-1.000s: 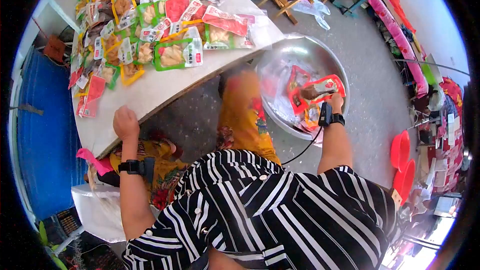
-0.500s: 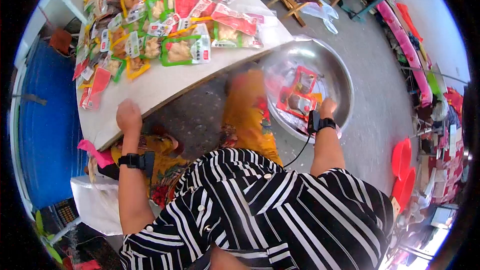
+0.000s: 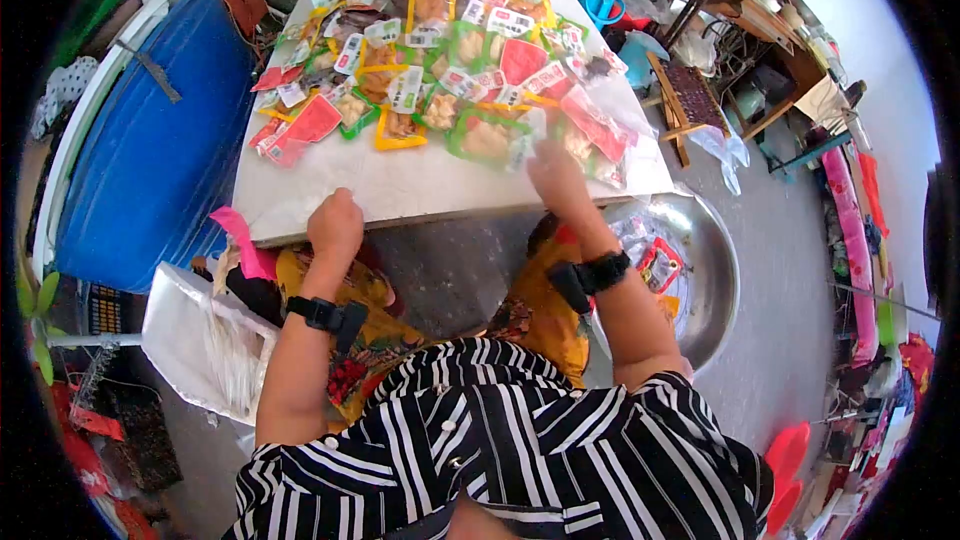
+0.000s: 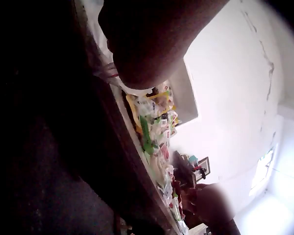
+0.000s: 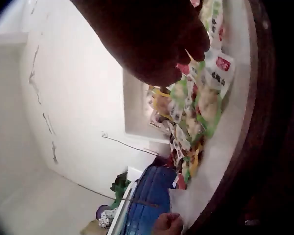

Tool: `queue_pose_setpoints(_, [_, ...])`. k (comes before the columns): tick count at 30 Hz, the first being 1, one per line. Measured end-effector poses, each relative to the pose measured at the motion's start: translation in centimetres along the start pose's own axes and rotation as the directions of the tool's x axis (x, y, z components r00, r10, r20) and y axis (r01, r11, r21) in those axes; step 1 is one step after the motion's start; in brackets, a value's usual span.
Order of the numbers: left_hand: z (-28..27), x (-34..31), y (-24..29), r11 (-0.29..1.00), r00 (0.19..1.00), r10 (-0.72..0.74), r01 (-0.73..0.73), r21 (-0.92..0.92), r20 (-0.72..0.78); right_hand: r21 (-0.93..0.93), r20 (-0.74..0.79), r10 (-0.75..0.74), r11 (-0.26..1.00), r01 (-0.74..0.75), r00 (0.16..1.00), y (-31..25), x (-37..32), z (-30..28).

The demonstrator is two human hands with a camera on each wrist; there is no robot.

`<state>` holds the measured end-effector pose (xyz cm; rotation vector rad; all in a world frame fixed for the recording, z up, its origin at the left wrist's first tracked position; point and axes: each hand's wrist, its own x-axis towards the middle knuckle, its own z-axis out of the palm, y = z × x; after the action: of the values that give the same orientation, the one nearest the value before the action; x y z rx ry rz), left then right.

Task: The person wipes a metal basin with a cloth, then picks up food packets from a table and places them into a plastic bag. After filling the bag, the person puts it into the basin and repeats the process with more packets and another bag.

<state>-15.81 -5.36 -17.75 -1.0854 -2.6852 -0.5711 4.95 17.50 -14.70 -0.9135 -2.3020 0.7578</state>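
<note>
My left hand (image 3: 335, 227) rests as a fist on the near edge of the table (image 3: 420, 195); nothing shows in its grasp. At the front of a heap of food pouches, my right hand (image 3: 556, 180) is blurred, its fingers bent. Its fingertips overlap the white end of a green-bordered pouch (image 3: 485, 138) with pale food inside. In the right wrist view the hand is dark above that pouch's white end (image 5: 220, 68); I cannot tell whether its fingers grip anything. Beside it lies a pouch with a red and clear front (image 3: 597, 122).
A large metal basin (image 3: 715, 290) stands on the floor at right, with a red-edged pouch (image 3: 660, 265) inside. At left are a blue barrel (image 3: 160, 140) and a white foam box (image 3: 205, 345). A folding stool (image 3: 695, 95) stands beyond the table.
My right hand has left the basin, where it held a red pouch a second ago, and moved up and left to the pouches on the table. The view has turned left. The left hand stays a fist.
</note>
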Motion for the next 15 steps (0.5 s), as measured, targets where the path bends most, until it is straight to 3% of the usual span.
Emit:
queue_pose_setpoints(1, [0.0,-0.1,0.1,1.000,1.000,-0.001,0.001,-0.025,0.002,-0.095,0.000,-0.001,0.996,0.001,1.000,0.0,0.6,1.0])
queue_pose_setpoints(4, [-0.1,-0.2,0.9,0.994,0.996,-0.039,0.047,-0.101,0.078,-0.145,-0.074,0.000,0.989,-0.011,0.997,0.3,1.7,2.7])
queue_pose_setpoints(7, [0.4,-0.1,1.1,0.994,0.997,0.001,0.008,-0.112,0.079,-0.184,-0.184,-0.124,0.979,0.089,0.975,0.9,2.4,4.0])
queue_pose_setpoints(10, [0.5,-0.1,1.1,0.995,0.996,0.039,-0.031,-0.090,0.084,-0.274,-0.194,-0.067,0.962,0.011,0.979,0.3,2.8,4.6])
queue_pose_setpoints(13, [0.7,0.2,1.3,0.997,0.995,0.045,-0.040,-0.062,0.091,-0.247,0.067,0.067,0.968,-0.048,0.996,-2.6,2.5,3.9])
queue_pose_setpoints(15, [0.8,0.2,1.5,0.998,0.994,0.034,-0.029,-0.049,0.103,-0.284,0.242,0.045,0.959,0.026,0.969,-4.2,2.1,3.8])
